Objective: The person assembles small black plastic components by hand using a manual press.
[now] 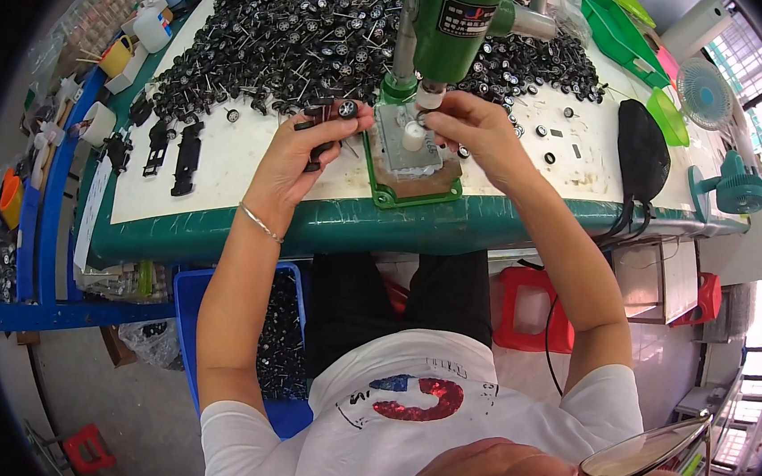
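The small toy wheels (348,109) in the left hand (296,160) are black-tyred; the one nearest the press faces upward and shows a pale, silvery spoked hub. The others are bunched beneath and beside it, dark and overlapping, so their count cannot be told. They are above the front part of the worktop (242,173), just left of a green bench press (450,40).

The left hand is partly closed, its thumb and fingers curled around this cluster, with some wheels sticking out past the palm. A silvery bracelet (261,222) circles that wrist. The right hand (482,132) is at the other side of the press, its thumb and forefinger brought close together beside the white lower end of the ram (430,95). Whether a small part is pinched between those fingertips cannot be told. Just below and to the left of them, a white round block (413,135) stands on the grey metal plate (406,160) of the press base.

Behind the hands, a large heap of black wheels and thin metal axles (294,43) spreads across the worktop. To the left lie flat, elongated black chassis pieces (185,159), and a few loose wheels (549,158) lie to the right of the press.
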